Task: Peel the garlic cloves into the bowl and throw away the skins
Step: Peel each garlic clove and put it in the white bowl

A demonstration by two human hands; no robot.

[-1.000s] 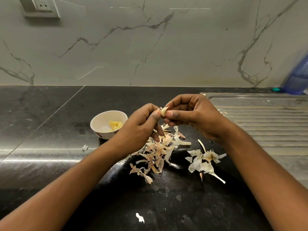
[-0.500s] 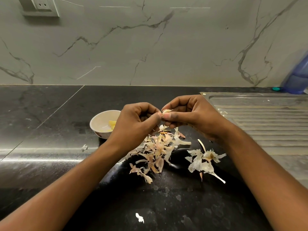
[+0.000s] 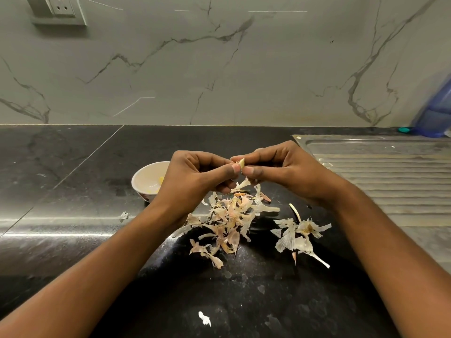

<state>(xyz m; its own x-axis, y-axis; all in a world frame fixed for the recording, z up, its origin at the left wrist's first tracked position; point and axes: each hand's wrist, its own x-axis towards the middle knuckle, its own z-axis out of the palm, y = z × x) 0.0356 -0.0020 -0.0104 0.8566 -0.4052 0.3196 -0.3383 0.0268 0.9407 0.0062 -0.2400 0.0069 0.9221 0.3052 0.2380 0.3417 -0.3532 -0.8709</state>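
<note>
Both hands meet above the black counter [image 3: 73, 191]. My right hand [image 3: 283, 169] pinches a small pale garlic clove [image 3: 241, 163] between thumb and fingers. My left hand [image 3: 195, 176] pinches at the same clove from the left, thumb tip against it. A strip of skin [image 3: 241, 185] hangs just below the fingers. Under the hands lies a heap of pinkish garlic skins [image 3: 227, 220], with a second, whiter heap [image 3: 296, 236] to its right. A small white bowl [image 3: 146, 176] with peeled cloves [image 3: 161, 179] stands to the left, partly hidden by my left hand.
A steel sink drainboard [image 3: 380, 172] fills the counter's right side. A blue plastic container [image 3: 436, 113] stands at the far right against the marble wall. A wall socket [image 3: 61, 8] sits top left. Small skin scraps lie at the left [image 3: 124, 215] and front [image 3: 204, 318].
My left hand has shifted left over the bowl, hiding more of it. Both hands stay on the clove, which has turned slightly between the fingertips.
</note>
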